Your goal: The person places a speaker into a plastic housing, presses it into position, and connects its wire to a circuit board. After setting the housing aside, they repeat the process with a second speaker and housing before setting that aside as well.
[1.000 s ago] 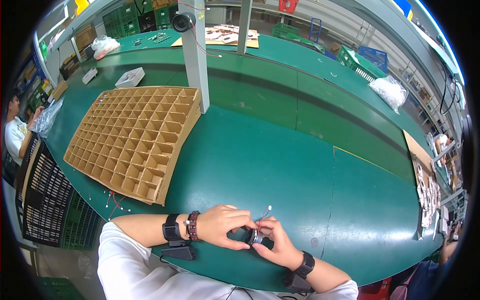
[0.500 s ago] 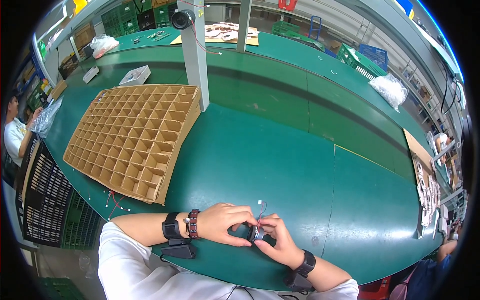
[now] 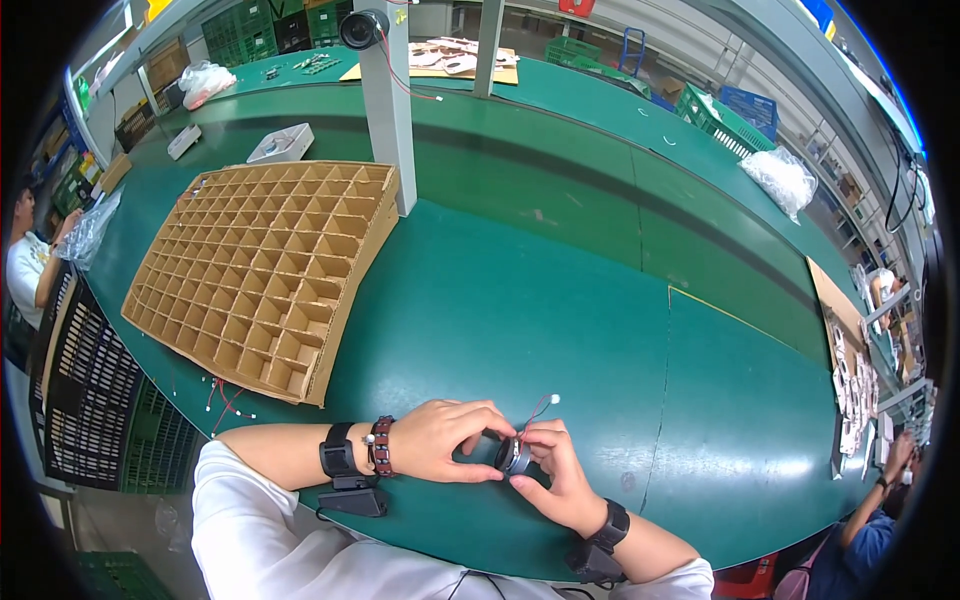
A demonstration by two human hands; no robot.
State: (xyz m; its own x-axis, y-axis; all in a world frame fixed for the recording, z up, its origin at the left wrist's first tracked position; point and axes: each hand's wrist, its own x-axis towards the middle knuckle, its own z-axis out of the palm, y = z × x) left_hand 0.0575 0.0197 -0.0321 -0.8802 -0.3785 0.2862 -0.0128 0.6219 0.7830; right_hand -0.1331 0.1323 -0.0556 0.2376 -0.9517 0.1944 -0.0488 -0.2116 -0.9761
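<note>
At the near left edge: loose leads [image 3: 227, 399] by the cardboard grid [image 3: 346, 312]; could snag if the left forearm [image 3: 270, 452] sweeps back. Centre: left hand [image 3: 440, 442] pinches the round dark part [image 3: 513, 458] by its rim, above the green table [image 3: 480, 300]; uneven pressure might tip it out. Thin lead [image 3: 541, 407] stands free; a finger's tug could strain its joint. Right hand [image 3: 565, 480] pinches the part's other side.

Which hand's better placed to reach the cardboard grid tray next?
Left, likely. The left hand sits nearer the cardboard grid tray, which lies on that side; the right hand would probably have to cross the left forearm. Both hands are on the round dark part.
</note>
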